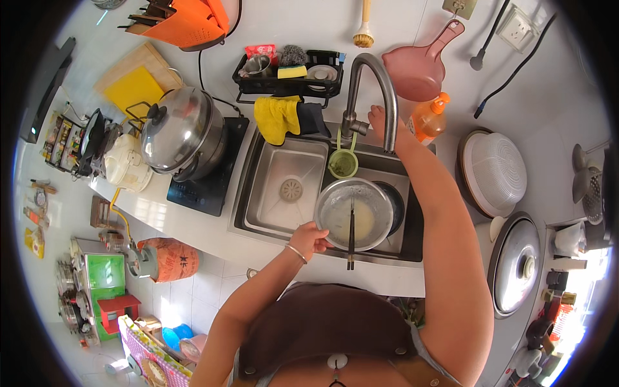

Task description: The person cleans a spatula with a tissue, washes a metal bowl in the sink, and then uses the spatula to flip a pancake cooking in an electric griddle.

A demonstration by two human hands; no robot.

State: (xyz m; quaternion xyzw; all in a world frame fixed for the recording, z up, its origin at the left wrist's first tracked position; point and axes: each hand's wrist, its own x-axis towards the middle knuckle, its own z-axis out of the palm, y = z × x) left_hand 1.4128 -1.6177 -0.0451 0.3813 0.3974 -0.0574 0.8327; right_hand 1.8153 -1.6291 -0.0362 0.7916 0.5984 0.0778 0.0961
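Observation:
My left hand (pixel 309 238) grips the left rim of a steel mixing bowl (pixel 382 232) over the right basin of the sink. Pale liquid covers the bowl's bottom, and dark chopsticks (pixel 352 232) lie across its near rim. My right hand (pixel 378 118) is up behind the curved steel faucet (pixel 355 82), beside its base and lever; the faucet partly hides it, so its hold is unclear. A small green strainer (pixel 343 163) hangs below the faucet base. Under the bowl, a dark round vessel (pixel 396 205) shows in part.
Left of the sink (pixel 261 188), a large lidded steel pot (pixel 181 133) stands on a black induction cooktop (pixel 203 193). A yellow cloth (pixel 278 118) hangs from the black rack (pixel 290 87). An orange soap bottle (pixel 428 121) is near my right wrist; a white colander (pixel 498 169) stands farther right.

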